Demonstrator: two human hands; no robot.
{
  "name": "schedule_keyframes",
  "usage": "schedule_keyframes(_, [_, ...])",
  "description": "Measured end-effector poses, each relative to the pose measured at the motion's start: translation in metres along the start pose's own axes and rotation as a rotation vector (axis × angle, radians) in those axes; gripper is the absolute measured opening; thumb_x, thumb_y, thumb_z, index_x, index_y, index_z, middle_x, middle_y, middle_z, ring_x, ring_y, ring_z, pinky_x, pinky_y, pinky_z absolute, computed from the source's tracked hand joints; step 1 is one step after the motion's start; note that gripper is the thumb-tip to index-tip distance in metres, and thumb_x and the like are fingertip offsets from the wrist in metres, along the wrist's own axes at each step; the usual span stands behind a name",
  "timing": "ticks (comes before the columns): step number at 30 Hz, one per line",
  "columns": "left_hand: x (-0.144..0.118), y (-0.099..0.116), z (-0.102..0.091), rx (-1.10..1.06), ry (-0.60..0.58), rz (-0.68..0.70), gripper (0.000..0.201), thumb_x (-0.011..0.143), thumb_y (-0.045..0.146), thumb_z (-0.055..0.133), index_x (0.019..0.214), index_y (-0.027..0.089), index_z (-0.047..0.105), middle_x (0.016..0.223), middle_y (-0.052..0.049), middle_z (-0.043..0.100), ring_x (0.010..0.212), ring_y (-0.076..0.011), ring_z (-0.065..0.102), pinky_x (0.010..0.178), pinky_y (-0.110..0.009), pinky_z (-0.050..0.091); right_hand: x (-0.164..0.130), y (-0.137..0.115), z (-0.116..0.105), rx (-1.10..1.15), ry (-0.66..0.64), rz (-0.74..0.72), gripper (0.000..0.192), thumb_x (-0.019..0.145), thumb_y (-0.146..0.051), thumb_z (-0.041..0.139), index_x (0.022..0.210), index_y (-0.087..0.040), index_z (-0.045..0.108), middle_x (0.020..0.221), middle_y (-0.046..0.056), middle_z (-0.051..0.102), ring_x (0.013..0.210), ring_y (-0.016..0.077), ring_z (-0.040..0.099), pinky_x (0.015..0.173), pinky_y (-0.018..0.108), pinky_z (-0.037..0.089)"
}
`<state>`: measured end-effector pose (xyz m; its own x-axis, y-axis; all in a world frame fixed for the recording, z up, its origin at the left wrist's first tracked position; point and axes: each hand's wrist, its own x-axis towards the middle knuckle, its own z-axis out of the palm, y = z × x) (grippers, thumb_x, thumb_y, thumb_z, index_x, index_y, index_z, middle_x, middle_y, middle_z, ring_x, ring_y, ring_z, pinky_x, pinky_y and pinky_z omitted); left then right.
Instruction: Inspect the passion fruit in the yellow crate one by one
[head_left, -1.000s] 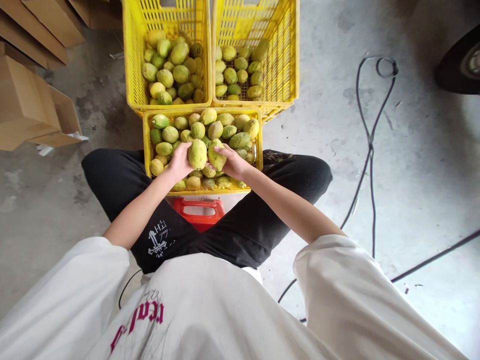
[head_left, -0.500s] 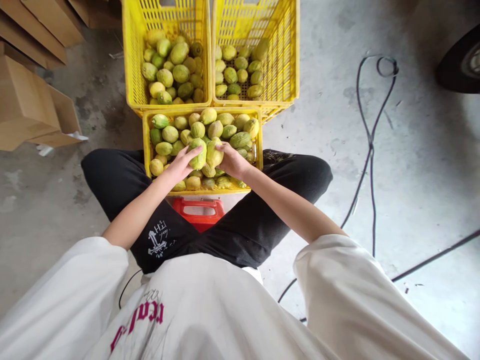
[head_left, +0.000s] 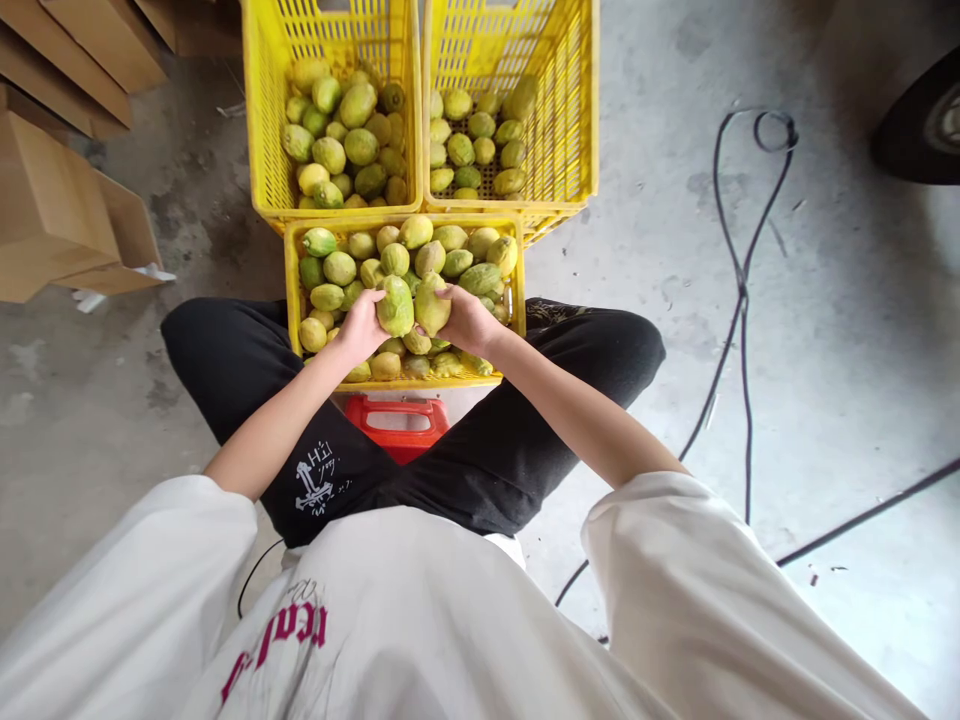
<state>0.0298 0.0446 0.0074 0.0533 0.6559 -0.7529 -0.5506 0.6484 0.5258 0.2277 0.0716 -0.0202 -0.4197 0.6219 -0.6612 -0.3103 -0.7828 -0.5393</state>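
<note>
A yellow crate (head_left: 292, 262) full of green-yellow fruits sits between my knees. My left hand (head_left: 360, 325) grips one large green-yellow fruit (head_left: 395, 305) above the crate's near half. My right hand (head_left: 469, 320) holds a second, paler fruit (head_left: 431, 305) right beside it, and the two fruits touch. Both hands hover just over the heap of fruits in the crate.
Two more yellow crates stand behind: the left crate (head_left: 259, 110) holds many fruits, the right crate (head_left: 581, 110) fewer. A red stool (head_left: 397, 425) shows under me. Cardboard boxes (head_left: 52, 200) lie at the left, black cables (head_left: 739, 290) run across the concrete floor at the right.
Both hands have shifted slightly, turning and pressing the two fruits closer together; they stay over the near crate.
</note>
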Motion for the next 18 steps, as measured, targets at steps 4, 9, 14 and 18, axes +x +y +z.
schedule_keyframes(4, [0.004, -0.001, -0.004, 0.021, -0.010, 0.051, 0.041, 0.122, 0.022, 0.069, 0.161, 0.032, 0.075, 0.151, -0.009, 0.095, 0.173, -0.0385, 0.072, 0.141, -0.056, 0.063, 0.003, -0.002, -0.002, 0.002, -0.045, 0.017, 0.031, 0.109, -0.050, 0.083, 0.133, -0.032, 0.075, 0.125, 0.010, 0.092, 0.137, 0.0448, 0.089, 0.106, 0.067, 0.083])
schedule_keyframes(9, [0.001, -0.005, -0.008, 0.037, -0.035, 0.063, 0.066, 0.119, 0.028, 0.089, 0.176, 0.049, 0.063, 0.159, 0.003, 0.094, 0.182, -0.0372, 0.064, 0.148, -0.058, 0.058, 0.003, 0.003, -0.003, -0.023, -0.010, -0.051, 0.031, 0.102, -0.043, 0.094, 0.124, -0.031, 0.075, 0.124, 0.011, 0.093, 0.139, 0.0426, 0.088, 0.109, 0.060, 0.085])
schedule_keyframes(14, [0.000, -0.010, -0.007, 0.085, -0.019, 0.052, 0.046, 0.121, 0.027, 0.083, 0.164, 0.040, 0.071, 0.152, -0.001, 0.092, 0.172, -0.0332, 0.073, 0.137, -0.054, 0.069, 0.000, 0.009, -0.002, -0.048, -0.020, -0.088, 0.033, 0.101, -0.039, 0.102, 0.118, -0.032, 0.074, 0.130, 0.010, 0.093, 0.140, 0.0390, 0.088, 0.111, 0.054, 0.085])
schedule_keyframes(18, [0.001, -0.009, -0.005, 0.084, -0.024, 0.051, 0.038, 0.118, 0.022, 0.080, 0.154, 0.035, 0.075, 0.145, -0.004, 0.093, 0.165, -0.0327, 0.076, 0.136, -0.053, 0.069, 0.000, 0.012, -0.005, -0.033, -0.024, -0.086, 0.047, 0.097, -0.034, 0.108, 0.122, -0.032, 0.069, 0.131, 0.004, 0.091, 0.139, 0.0346, 0.088, 0.109, 0.050, 0.083])
